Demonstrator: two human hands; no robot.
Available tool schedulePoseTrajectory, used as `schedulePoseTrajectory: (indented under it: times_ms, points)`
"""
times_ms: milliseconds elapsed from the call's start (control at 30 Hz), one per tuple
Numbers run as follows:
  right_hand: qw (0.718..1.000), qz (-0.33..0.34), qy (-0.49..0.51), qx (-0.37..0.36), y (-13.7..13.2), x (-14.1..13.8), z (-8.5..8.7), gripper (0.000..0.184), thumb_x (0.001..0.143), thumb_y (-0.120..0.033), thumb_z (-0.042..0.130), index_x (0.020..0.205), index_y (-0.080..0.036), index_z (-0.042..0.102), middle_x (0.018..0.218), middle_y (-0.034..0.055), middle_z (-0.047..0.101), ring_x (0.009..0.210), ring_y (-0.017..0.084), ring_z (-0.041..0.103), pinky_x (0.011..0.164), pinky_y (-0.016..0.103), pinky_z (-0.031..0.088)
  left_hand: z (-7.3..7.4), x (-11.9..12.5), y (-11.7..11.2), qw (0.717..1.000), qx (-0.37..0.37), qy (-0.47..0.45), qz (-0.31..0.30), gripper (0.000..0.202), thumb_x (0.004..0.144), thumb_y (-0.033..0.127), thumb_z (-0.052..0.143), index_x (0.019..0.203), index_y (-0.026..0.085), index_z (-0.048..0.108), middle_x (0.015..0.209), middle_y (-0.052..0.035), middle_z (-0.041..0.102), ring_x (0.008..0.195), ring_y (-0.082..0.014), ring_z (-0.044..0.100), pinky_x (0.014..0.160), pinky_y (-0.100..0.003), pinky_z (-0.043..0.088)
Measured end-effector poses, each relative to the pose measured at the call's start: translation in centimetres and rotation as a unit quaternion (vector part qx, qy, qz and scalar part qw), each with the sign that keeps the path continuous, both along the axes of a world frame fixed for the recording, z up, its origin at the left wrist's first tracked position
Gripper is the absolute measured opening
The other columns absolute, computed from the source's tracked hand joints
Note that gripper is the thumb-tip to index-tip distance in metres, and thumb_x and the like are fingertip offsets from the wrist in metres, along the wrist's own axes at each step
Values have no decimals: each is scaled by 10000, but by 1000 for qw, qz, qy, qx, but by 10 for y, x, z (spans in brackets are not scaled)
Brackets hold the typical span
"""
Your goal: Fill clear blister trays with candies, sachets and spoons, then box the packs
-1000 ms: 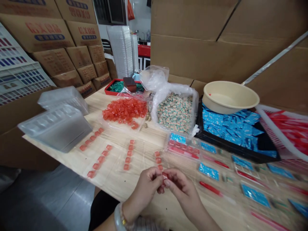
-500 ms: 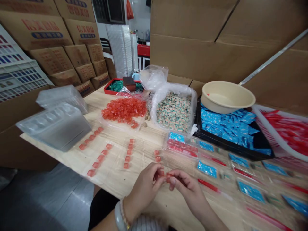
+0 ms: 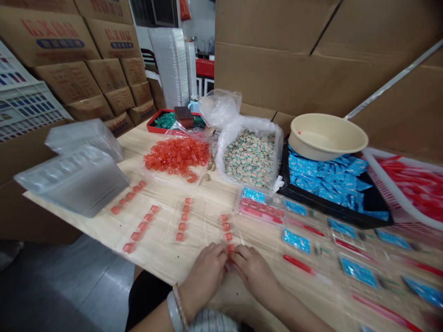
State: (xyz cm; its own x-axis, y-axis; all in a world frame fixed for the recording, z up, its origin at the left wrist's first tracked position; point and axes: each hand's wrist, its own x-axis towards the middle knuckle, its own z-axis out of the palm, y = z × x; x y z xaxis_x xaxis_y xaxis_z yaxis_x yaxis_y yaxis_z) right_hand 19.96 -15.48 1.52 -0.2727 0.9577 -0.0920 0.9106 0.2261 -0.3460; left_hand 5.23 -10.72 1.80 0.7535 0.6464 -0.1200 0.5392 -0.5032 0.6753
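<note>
My left hand (image 3: 207,265) and my right hand (image 3: 254,272) meet at the near end of a clear plastic tray, fingers curled and closed. Between their fingertips shows a small red translucent piece (image 3: 230,248); the fingers partly cover what lies just below it. Further up the same tray, several like red pieces (image 3: 226,226) sit in a single row. To the left, another clear tray holds a row of red pieces (image 3: 182,226), with two more such rows beyond it. A heap of loose red pieces (image 3: 176,154) lies on clear plastic behind.
Filled trays with blue packets (image 3: 296,240) and red sticks (image 3: 299,264) spread to the right. Behind stand a bag of small printed packets (image 3: 249,159), a black tray (image 3: 332,216) of blue packets, a cream basin (image 3: 328,136) and a pink basket (image 3: 380,180). Stacked clear trays (image 3: 90,184) stand left.
Both hands have moved down and slightly left, from holding a red piece above the tray to the near end of its row. More red pieces in that row are now visible.
</note>
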Motion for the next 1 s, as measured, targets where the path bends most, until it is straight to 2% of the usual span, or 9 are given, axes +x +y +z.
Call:
schedulePoseTrajectory:
  times_ms: [200, 367, 500, 600, 667, 733, 833, 933, 1000]
  points:
    - [998, -34, 26, 50, -5, 1, -13, 182, 758, -88, 474, 856, -190, 589, 832, 48, 598, 765, 197, 520, 685, 350, 423, 1, -4, -5, 1000, 7, 11, 5, 200, 714, 124, 493, 900, 182, 536, 999, -24, 515, 935, -165, 420, 846, -303, 333]
    - [992, -56, 88, 77, -21, 3, -17, 282, 750, -131, 479, 1027, -167, 520, 974, 87, 572, 881, 206, 512, 761, 352, 431, 5, -8, -16, 997, 65, 39, -3, 149, 758, 121, 451, 854, 180, 549, 980, -25, 516, 932, -168, 416, 854, -325, 334]
    - [981, -7, 61, 182, -33, 6, -19, 561, 686, -247, 567, 1215, -179, 389, 1211, 130, 448, 1083, 299, 403, 857, 460, 369, 28, -3, -24, 996, 82, 31, -19, 185, 754, 104, 437, 893, 182, 531, 989, -28, 512, 935, -164, 422, 885, -339, 328]
    - [969, 6, 79, 233, -33, 9, -14, 488, 749, -163, 470, 1227, -204, 378, 1135, 102, 524, 1025, 251, 464, 820, 411, 415, 49, -7, -29, 996, 83, -9, -31, 136, 774, 159, 437, 876, 194, 521, 968, -30, 519, 929, -153, 447, 869, -309, 362]
    - [964, -12, 119, 238, -32, 13, -6, 438, 783, -110, 394, 1210, -209, 394, 1021, 80, 586, 927, 200, 521, 779, 352, 451, 49, -23, -28, 993, 111, -32, 0, 153, 785, 238, 448, 920, 207, 513, 1015, -46, 514, 970, -160, 454, 867, -299, 381]
    - [959, -55, 151, 233, -31, 18, 5, 404, 797, -107, 373, 1184, -214, 419, 970, 72, 599, 882, 184, 538, 754, 329, 469, 34, -50, -20, 981, 176, -19, 83, 299, 767, 332, 474, 1041, 211, 477, 1093, -80, 490, 1032, -196, 444, 881, -337, 387]
    - [946, -117, 185, 237, -37, 28, 18, 374, 800, -129, 387, 1157, -225, 447, 999, 76, 588, 904, 185, 542, 755, 320, 475, -7, -91, 7, 945, 260, 51, 192, 331, 705, 419, 514, 963, 214, 546, 1031, -84, 534, 968, -237, 502, 830, -376, 424]
    - [922, -207, 235, 229, -53, 44, 26, 361, 799, -187, 415, 1154, -238, 453, 1069, 74, 567, 987, 199, 518, 811, 336, 448, -42, -105, 35, 940, 272, 104, 177, 230, 698, 398, 490, 777, 223, 618, 939, -70, 591, 882, -239, 548, 768, -368, 447]
    - [874, -323, 297, 208, -70, 59, 30, 352, 794, -254, 437, 1145, -238, 453, 1054, 72, 576, 952, 204, 541, 800, 342, 448, -51, -99, 43, 951, 260, 106, 129, 215, 723, 369, 459, 732, 237, 628, 904, -57, 618, 855, -224, 563, 766, -356, 442]
